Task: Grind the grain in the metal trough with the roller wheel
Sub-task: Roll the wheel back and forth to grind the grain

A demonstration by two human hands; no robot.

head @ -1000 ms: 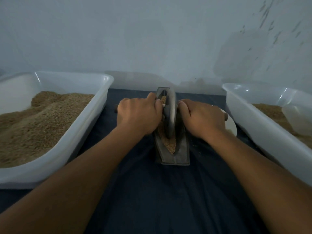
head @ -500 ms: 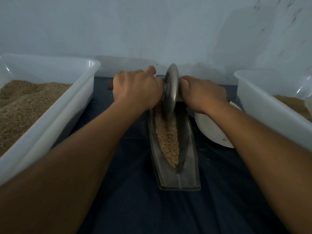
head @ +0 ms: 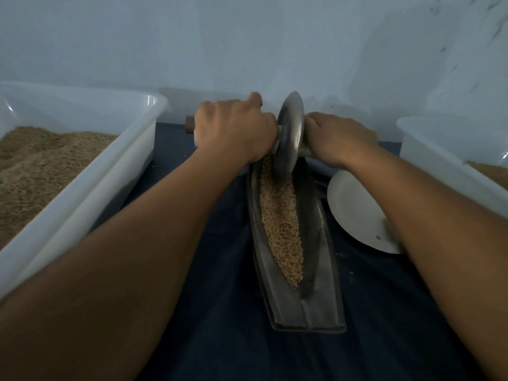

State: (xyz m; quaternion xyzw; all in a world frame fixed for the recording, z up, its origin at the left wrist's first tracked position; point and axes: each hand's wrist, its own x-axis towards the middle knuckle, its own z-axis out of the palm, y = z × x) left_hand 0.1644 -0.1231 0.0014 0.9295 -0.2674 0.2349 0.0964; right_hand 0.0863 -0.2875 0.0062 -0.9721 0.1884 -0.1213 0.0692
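A long boat-shaped metal trough (head: 320, 295) lies lengthwise on the dark blue cloth, with tan grain (head: 280, 221) along its groove. The metal roller wheel (head: 290, 136) stands on edge at the trough's far end. My left hand (head: 233, 130) grips the wheel's axle handle on the left; the handle's brown end (head: 189, 125) pokes out past my knuckles. My right hand (head: 338, 141) grips the axle on the right side, and the handle there is hidden under my fingers.
A large white tub (head: 115, 171) holding tan grain stands at the left. Another white tub (head: 445, 158) with grain stands at the right. A white plate (head: 354, 213) lies right of the trough, partly under my right forearm. A pale wall rises close behind.
The wheel has rolled from the trough's middle to its far end, and both hands moved away from me with it. More of the grain in the groove now shows.
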